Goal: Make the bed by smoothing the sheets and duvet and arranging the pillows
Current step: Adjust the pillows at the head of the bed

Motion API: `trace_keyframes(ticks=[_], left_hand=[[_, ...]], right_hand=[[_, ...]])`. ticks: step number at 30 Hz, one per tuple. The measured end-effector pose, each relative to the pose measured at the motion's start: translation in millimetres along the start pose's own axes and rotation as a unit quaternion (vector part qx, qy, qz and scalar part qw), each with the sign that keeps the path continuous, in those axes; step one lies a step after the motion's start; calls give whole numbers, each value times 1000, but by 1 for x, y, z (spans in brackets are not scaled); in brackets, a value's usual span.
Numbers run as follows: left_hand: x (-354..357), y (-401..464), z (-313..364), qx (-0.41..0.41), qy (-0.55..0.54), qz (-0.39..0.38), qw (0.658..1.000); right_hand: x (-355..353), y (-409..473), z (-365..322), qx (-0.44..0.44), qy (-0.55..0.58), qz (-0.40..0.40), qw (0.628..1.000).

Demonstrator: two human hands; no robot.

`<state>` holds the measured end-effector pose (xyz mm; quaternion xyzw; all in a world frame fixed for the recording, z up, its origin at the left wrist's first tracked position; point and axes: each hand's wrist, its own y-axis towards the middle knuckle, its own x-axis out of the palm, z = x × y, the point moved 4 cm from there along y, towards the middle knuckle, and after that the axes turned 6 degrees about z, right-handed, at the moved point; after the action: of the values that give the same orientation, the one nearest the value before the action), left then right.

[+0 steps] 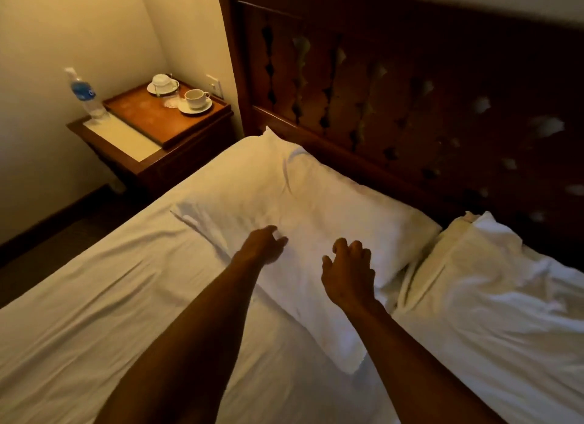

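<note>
The wide bed with its creased white cotton sheet [94, 297] is filling most of the view, lying against a dark carved wooden headboard [410, 91]. A plump white rectangular pillow [300, 202] is lying at the head of the bed, and a second, rumpled white pillow [480, 265] is sitting just beside it to the right. A dark wooden bedside table [132, 158] is standing to the left, carrying a brown wooden tray [151, 113], a clear plastic water bottle with a blue label [82, 93] and two white ceramic cups on saucers [196, 99]. The left hand [264, 245] and the right hand [347, 278] are reaching over the first pillow, fingers loosely curled and holding nothing; whether they are touching it is unclear.
</note>
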<state>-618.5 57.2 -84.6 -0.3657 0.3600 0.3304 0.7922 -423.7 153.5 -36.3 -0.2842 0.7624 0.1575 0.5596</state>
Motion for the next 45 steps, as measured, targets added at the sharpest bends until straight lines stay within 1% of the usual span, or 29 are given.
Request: trace_keyframes(ticks=[1,3,5,6,7,10,13,15,17,18,20,22,24,25,26,28,31,33,36,38,40,43,45], left_hand=[[19,-5,3,1,-22,-20,1000],[52,-14,8,2,-80,-35,996],[80,-28,8,-41,-168,-40,984],[94,-35,5,-55,-200,-40,977],[106,-43,2,-54,-212,-42,975],[122,-53,-6,-18,-201,-53,978],[115,-48,7,-12,-228,-56,972],[114,-49,20,0,-259,-56,964],[119,-54,27,20,-257,-53,965],[121,-57,26,22,-244,-56,968],[123,-64,19,16,-200,-51,978],[124,-76,18,19,-165,-6,986],[128,-102,35,24,-153,40,987],[134,-118,47,40,-148,46,987],[143,-136,63,68,-142,35,987],[166,-173,100,136,-121,-15,983],[211,-220,158,225,-67,-80,969],[234,-250,203,291,-30,-81,953],[272,-301,270,375,21,-93,922],[301,-339,304,395,34,-124,910],[334,-383,331,407,44,-146,900],[379,-446,352,404,69,-161,898],[402,-484,360,378,79,-159,909]], right_hand=[[8,1,11,38,-4,-24,999],[29,0,33,124,17,-85,988],[53,-3,51,227,142,-130,955],[66,-4,59,248,205,-129,938],[75,-3,62,235,241,-121,934],[83,6,71,167,255,-103,947],[71,25,64,132,336,-83,929],[57,40,52,110,359,-71,924],[49,48,51,103,347,-62,930],[46,48,55,102,329,-71,936],[42,36,70,110,270,-113,950],[38,12,88,119,228,-149,955],[27,-15,103,142,231,-139,952],[19,-29,111,151,244,-124,950],[10,-46,122,160,258,-104,947],[-9,-81,154,182,275,-61,942],[-39,-134,227,211,255,10,944],[-59,-166,287,240,239,52,939],[-90,-214,377,292,238,100,921],[-107,-248,428,326,254,129,902],[-120,-287,474,353,282,136,882],[-129,-346,538,354,314,107,875],[-131,-381,581,347,328,74,876]])
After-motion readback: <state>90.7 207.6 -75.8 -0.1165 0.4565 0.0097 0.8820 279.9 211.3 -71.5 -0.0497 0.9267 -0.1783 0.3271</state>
